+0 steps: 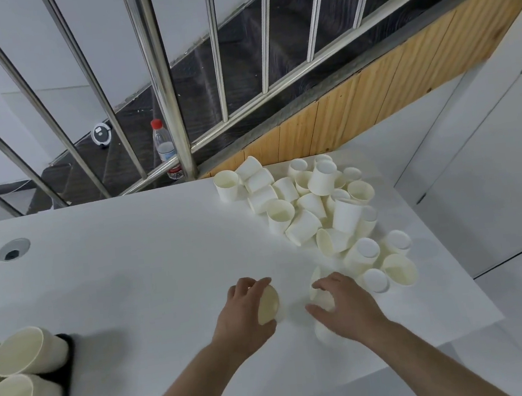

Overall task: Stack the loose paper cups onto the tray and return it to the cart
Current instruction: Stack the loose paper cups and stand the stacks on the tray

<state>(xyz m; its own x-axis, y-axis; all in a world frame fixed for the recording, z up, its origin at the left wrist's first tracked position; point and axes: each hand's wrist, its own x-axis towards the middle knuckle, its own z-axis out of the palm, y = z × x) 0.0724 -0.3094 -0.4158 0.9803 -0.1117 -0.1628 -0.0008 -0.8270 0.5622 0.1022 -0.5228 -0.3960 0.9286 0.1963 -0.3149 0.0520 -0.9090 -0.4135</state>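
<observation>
A heap of several loose white paper cups (313,211) lies on the right half of the white table (138,277), some upright, some on their sides. My left hand (244,317) grips one paper cup (268,304) tipped on its side, mouth facing right. Just to its right, my right hand (346,305) closes over another cup (323,298) at the near end of the heap, with a further cup partly hidden under the palm. A black tray (66,376) at the lower left holds several stacks of cups (23,352) lying on their sides.
A round cable hole (13,249) sits in the table at the far left. A steel railing (162,88) runs behind the table, with a red-capped water bottle (164,150) beyond it. White cabinet fronts (491,145) stand to the right. The cart is out of view.
</observation>
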